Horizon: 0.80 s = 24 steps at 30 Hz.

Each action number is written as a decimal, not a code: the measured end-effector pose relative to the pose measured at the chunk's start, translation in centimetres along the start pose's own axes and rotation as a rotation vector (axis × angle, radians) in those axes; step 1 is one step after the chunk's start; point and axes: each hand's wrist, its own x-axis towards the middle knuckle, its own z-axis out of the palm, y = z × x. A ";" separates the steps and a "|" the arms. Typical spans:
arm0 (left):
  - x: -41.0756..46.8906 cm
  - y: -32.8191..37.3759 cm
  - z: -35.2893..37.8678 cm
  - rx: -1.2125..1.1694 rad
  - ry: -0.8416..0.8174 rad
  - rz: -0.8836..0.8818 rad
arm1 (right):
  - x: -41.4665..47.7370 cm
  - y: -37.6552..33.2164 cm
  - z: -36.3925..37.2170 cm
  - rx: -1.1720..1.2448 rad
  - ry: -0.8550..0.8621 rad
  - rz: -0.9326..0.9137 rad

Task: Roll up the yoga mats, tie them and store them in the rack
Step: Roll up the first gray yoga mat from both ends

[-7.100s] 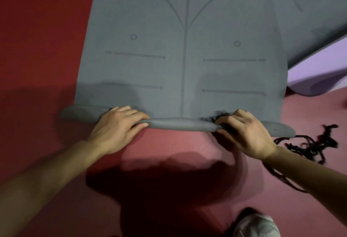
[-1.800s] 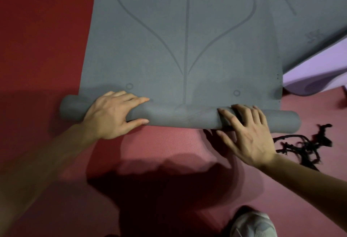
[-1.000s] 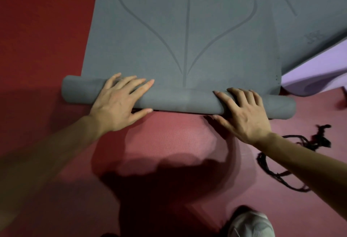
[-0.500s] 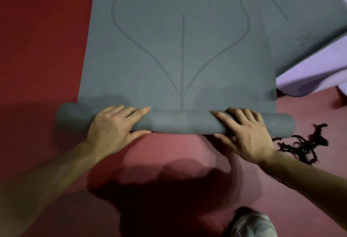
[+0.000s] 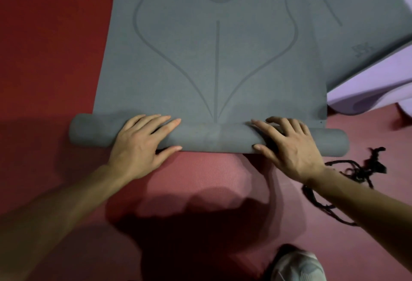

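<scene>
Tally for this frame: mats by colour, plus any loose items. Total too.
Grey mats: 2, the part-rolled grey mat and the flat grey mat at top right
Lilac mats: 1, the lilac mat, partly under the flat grey one
Cords: 1, the black cord bundle, tangled
Shoes: 1, the white shoe
Total: 5

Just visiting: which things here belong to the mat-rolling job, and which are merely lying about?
Belonging to the job: grey mat, partly rolled, with the left hand and right hand pressing on the roll; black cord beside it, likely for tying; second grey mat and purple mat, not yet rolled.
Lying about: white shoe; red floor.
</scene>
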 end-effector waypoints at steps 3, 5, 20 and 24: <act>1.0 -0.8 -0.1 -0.006 -0.047 0.000 | -1.5 -1.8 0.8 -0.021 0.082 0.018; 1.5 -1.0 -0.1 0.007 -0.073 0.001 | -1.8 -2.0 1.3 -0.054 0.038 -0.005; 2.6 -2.5 1.2 0.146 -0.057 0.067 | 1.1 -1.2 1.6 -0.078 0.106 0.062; 3.3 -3.0 1.5 0.146 -0.021 0.083 | 2.1 -0.6 1.4 -0.110 0.053 0.033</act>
